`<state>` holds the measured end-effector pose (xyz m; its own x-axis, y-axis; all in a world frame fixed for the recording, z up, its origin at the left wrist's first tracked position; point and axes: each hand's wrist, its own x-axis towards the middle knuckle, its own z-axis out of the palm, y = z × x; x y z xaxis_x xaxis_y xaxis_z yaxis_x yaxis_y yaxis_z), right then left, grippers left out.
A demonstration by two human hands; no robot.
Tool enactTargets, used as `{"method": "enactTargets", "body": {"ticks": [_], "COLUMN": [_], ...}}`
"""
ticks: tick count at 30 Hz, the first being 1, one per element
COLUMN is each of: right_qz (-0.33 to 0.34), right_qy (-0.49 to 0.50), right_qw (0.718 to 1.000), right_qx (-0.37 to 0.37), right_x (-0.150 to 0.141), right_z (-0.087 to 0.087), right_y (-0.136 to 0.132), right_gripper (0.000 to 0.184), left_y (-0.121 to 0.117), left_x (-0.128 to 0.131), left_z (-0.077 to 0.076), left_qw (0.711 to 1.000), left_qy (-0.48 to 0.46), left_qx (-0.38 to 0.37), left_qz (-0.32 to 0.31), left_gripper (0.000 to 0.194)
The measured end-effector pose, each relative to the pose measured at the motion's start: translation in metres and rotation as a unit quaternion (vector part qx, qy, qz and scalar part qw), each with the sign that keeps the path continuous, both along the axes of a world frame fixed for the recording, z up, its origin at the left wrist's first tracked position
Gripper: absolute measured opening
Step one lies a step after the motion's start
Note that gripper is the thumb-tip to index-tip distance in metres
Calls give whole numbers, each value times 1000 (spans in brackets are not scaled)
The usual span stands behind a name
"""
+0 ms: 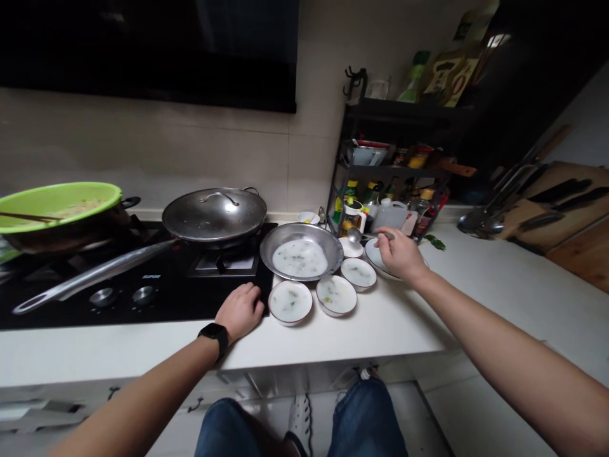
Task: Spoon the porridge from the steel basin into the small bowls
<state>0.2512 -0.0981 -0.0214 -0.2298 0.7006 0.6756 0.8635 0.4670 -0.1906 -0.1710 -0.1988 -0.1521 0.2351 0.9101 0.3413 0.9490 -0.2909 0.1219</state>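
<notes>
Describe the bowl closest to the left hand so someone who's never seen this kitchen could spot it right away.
On the white counter, find the wide steel pan of milky liquid beside the black hob. Three dark-rimmed white bowls sit in front of it. Yours is the leftmost bowl, right by the left hand and nearest the hob.

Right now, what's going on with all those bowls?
A person's right hand holds a metal ladle above small white bowls of milky soup. Their left hand rests on the counter beside the black stovetop. A wide steel pan next to the bowls holds more soup.
</notes>
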Motion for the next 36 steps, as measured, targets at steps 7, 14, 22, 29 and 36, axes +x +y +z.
{"method": "enactTargets", "body": {"ticks": [7, 14, 22, 29, 36], "right_qz": [27, -99, -105, -88, -50], "right_qy": [40, 466, 567, 559, 546], "right_qw": [994, 855, 794, 809, 821], "right_qx": [-95, -205, -192, -159, -158], "right_x": [12, 11, 13, 23, 15], "right_z": [-37, -48, -35, 1, 30], "right_y": [9, 22, 30, 30, 31], "right_gripper": [32, 14, 10, 4, 6], "left_y": [0, 1, 0, 0, 0], "left_x": [0, 0, 0, 0, 1], "left_z": [-1, -1, 0, 0, 2], "left_qw": [1000, 1000, 1000, 1000, 1000], "left_qy": [-9, -9, -16, -11, -9], "left_qx": [4, -3, 1, 1, -4], "left_qz": [-3, 1, 2, 3, 7], "left_gripper": [15, 15, 13, 14, 15]}}
